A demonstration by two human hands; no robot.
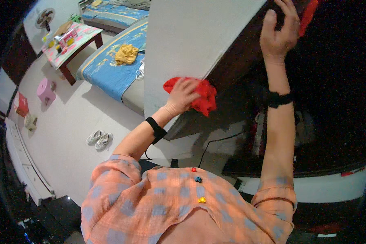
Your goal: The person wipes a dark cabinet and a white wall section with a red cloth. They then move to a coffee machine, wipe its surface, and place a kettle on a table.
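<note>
My left hand (184, 95) presses a crumpled red cloth (208, 97) against the edge of a white wall or panel (183, 39), its fingers slightly blurred. The cloth folds around that edge, part on the white face and part over the dark side. Higher up to the right, my right hand (280, 33) is raised before a very dark area, thumb and fingers apart with nothing visible between them. Its fingertips reach the top of the picture. Just beyond it is a red strip (308, 16), and whether the hand touches it I cannot tell.
On the left stand a low table (62, 61) with clutter, a pink stool (45, 91) and a fan (45, 19). A blue-covered bed (100, 73) bears a yellow cloth (126, 54). White shoes (100, 140) lie on the floor; a black cable (212, 141) runs below.
</note>
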